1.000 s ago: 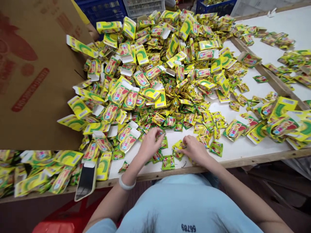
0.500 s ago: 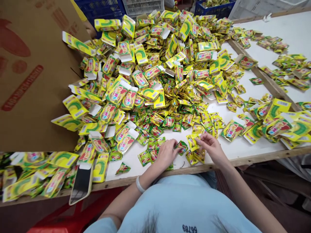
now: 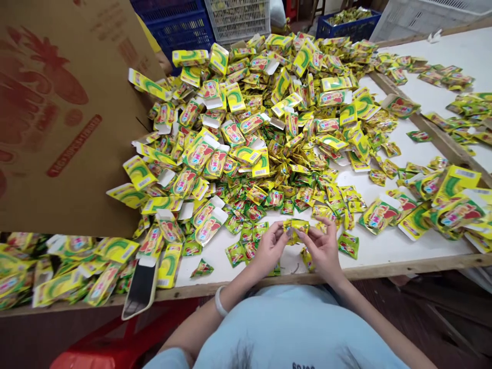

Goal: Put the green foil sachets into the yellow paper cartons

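Observation:
Between my two hands is a yellow candy packet (image 3: 295, 230), held just above the table's front edge. My left hand (image 3: 270, 247) pinches its left end, thumb on the near face. My right hand (image 3: 324, 247) grips the other end the same way; it may hold more packets, but the fingers hide this. A green packet (image 3: 348, 245) lies right of my right hand. Several green packets (image 3: 236, 253) lie flat beside my left hand. Below the held packet, another yellow packet (image 3: 307, 259) is partly covered by my right hand.
A big heap of packets and small yellow boxes (image 3: 215, 163) covers the table (image 3: 388, 241). At left stands a large cardboard carton (image 3: 77, 169). A phone (image 3: 140, 287) juts over the front edge. More boxes (image 3: 453, 205) lie right. Plastic crates (image 3: 172, 28) stand behind.
My hands have come together on one yellow packet, which my right hand alone held before. The green packet from my left fingers is no longer there. The view has shifted slightly left.

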Available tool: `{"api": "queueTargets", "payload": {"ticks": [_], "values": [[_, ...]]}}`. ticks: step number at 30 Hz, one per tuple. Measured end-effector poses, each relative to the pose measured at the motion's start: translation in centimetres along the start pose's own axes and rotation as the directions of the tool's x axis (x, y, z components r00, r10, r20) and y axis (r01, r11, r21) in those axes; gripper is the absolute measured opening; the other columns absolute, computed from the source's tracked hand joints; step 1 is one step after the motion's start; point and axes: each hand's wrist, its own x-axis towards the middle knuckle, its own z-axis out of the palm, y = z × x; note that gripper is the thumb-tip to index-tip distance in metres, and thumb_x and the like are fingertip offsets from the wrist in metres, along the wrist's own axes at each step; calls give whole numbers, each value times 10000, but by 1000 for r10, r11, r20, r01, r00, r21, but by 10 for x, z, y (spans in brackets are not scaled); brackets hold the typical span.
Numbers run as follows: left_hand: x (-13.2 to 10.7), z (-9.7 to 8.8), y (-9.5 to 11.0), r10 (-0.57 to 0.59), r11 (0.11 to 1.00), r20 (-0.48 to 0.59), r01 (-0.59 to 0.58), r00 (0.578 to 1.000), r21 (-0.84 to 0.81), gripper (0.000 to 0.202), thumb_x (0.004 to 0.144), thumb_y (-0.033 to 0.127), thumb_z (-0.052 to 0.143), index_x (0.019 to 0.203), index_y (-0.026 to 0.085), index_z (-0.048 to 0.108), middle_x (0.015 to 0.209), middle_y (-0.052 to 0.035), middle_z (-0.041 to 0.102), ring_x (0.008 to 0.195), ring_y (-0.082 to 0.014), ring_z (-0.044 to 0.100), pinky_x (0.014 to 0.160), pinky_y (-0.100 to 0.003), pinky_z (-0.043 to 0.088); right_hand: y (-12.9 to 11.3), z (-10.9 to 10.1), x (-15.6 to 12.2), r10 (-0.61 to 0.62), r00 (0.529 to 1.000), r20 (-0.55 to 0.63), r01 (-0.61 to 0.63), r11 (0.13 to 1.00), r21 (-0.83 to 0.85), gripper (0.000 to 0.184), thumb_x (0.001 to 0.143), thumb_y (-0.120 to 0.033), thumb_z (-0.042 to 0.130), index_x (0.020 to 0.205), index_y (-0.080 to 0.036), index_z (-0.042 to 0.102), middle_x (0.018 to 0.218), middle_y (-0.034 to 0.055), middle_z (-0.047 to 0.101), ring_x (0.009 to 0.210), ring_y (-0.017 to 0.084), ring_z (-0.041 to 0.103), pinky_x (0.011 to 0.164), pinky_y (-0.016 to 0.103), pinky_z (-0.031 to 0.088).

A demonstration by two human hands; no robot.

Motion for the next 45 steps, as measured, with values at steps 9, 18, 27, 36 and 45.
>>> {"api": "queueTargets", "payload": {"ticks": [9, 18, 27, 36, 45], "values": [[101, -46, 90, 292, 505, -102, -63, 951, 861, 522, 942, 599, 445, 1167, 156, 609, 1017, -132, 673, 1020, -272, 629, 870, -348, 484, -21, -33, 23, -64, 998, 20, 65, 992, -107, 276, 778, -447, 760, 898, -207, 700, 778, 21, 725, 694, 182, 692, 672, 323, 602], [221, -88, 151, 196, -6, -471, 481, 860, 877, 971, 741, 527, 729, 1430, -30, 331, 1415, -351, 406, 1303, -422, 468, 1042, -444, 413, -5, -43, 18, 42, 998, 48, -39, 997, -60, 276, 801, -443, 751, 903, -200, 670, 805, 23, 729, 668, 176, 704, 654, 312, 625], [101, -116, 104, 154, 267, -311, 263, 938, 927, 851, 737, 218, 641, 1493, 46, 290, 1417, -262, 440, 1365, -373, 424, 1119, -449, 350, -19, -41, 20, 136, 983, 124, -139, 990, 16, 346, 744, -458, 797, 903, -190, 647, 832, 16, 689, 544, 150, 672, 501, 291, 617], [18, -38, 89, -46, 993, -1, 46, 999, 110, 249, 632, 326, 674, 808, 154, 633, 739, -25, 638, 677, -173, 607, 653, -293, 525, -64, -12, 36, -232, 951, 205, 225, 973, 55, 129, 887, -271, 673, 999, -227, 629, 796, -18, 616, 451, 82, 574, 363, 213, 498], [-1, -10, 72, -74, 986, 189, 42, 979, 164, 249, 670, 283, 727, 816, 159, 568, 692, 1, 594, 636, -139, 562, 646, -280, 511, -92, 11, 32, -499, 581, 644, 796, 515, -319, 218, 955, -174, 477, 1090, -216, 643, 1034, 101, 693, 974, 205, 673, 801, 331, 580]]}}
